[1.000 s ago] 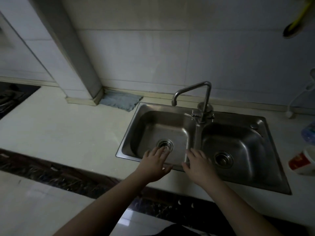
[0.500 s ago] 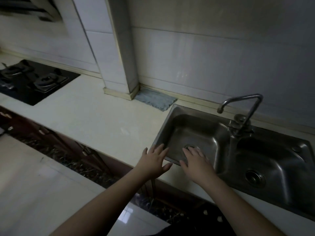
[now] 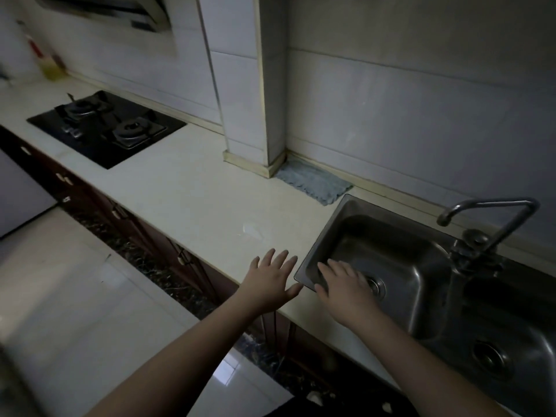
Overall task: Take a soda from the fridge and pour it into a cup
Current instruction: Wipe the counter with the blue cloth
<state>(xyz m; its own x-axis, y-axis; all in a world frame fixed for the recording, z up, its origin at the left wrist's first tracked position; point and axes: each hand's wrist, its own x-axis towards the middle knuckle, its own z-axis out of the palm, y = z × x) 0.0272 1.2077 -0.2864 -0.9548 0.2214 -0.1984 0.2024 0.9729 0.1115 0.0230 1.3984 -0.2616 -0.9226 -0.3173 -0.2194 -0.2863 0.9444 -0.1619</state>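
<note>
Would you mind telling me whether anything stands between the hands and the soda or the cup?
That cannot be judged: no soda, cup or fridge is in view. The left hand and right hand hang open and empty over the counter and sink.

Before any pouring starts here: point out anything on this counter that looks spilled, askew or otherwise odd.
One thing: a pale smear on the countertop, just beyond the left hand; spill or glare, I cannot tell. The grey cloth lies flat beside the sink. Nothing else stands out.
</note>
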